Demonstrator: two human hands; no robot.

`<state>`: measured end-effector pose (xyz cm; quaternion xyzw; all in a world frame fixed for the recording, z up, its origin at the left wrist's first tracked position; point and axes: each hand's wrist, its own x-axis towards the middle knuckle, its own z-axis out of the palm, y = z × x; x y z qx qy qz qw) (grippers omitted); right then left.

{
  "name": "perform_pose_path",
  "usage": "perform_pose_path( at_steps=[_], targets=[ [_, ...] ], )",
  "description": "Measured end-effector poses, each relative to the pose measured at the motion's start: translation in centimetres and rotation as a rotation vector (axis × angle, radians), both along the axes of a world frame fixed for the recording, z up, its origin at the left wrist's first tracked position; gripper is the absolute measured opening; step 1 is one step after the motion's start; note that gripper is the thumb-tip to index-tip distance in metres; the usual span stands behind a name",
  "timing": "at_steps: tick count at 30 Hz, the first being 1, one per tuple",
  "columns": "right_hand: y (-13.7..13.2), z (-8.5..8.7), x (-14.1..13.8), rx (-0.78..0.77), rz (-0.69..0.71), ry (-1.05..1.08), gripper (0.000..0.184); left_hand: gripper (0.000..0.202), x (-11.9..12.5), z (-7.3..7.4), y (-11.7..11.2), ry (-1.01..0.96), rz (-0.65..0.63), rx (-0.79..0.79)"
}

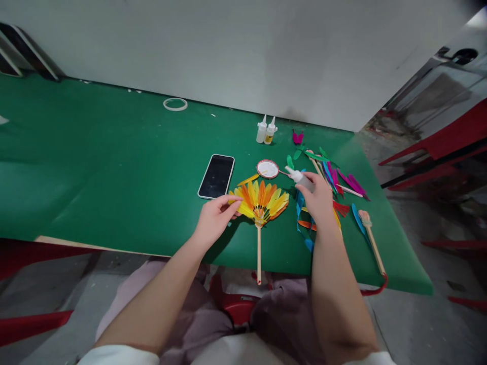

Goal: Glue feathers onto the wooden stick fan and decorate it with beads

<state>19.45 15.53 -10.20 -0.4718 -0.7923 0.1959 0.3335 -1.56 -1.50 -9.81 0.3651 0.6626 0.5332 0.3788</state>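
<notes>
Yellow fan, edge between left fingers

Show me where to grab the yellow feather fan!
Probably take the fan by its wooden stick, coming from the near side of the table: the stick is thin, bare and points that way, while the feathers spread wide at the far end.

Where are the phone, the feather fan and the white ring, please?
Phone (216, 176): head view, dark screen.
Feather fan (262, 198): head view, orange and yellow feathers.
White ring (175, 109): head view, its near rim.
</notes>
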Motion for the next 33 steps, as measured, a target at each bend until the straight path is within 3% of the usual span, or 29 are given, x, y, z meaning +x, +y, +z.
perform_pose_path(
  at_steps=[3, 5, 9, 14, 20, 29, 33],
  targets=[
    [0.0, -0.1, -1.1, -0.141, 0.026, 0.311, 0.04, 0.025, 0.0, 0.1, -0.1, -0.006, -0.003, -0.003],
    [0.1, -0.6, -1.8, -0.227, 0.07, 0.366, 0.039, 0.025, 0.1, 0.2, -0.1, -0.007, -0.01, -0.004],
    [0.2, -1.5, -2.2, -0.299, 0.12, 0.232, 0.035, 0.025, 0.1, 0.2, -0.1, -0.006, -0.018, -0.003],
    [0.2, -1.0, -0.5, -0.148, 0.05, -0.027, 0.032, 0.026, 0.1, 0.1, -0.1, -0.004, -0.025, 0.009],
    [-0.1, -1.1, -0.2, -0.042, 0.152, -0.285, 0.034, 0.025, 0.2, 0.1, -0.2, 0.011, -0.021, -0.004],
    [-0.1, -1.3, -0.1, -0.037, 0.018, -0.373, 0.039, 0.025, 0.2, 0.1, -0.1, -0.01, -0.025, -0.016],
    [-0.2, -1.1, -0.2, -0.044, 0.024, -0.338, 0.049, 0.025, 0.1, 0.3, -0.1, -0.001, -0.023, -0.021]
  ],
)
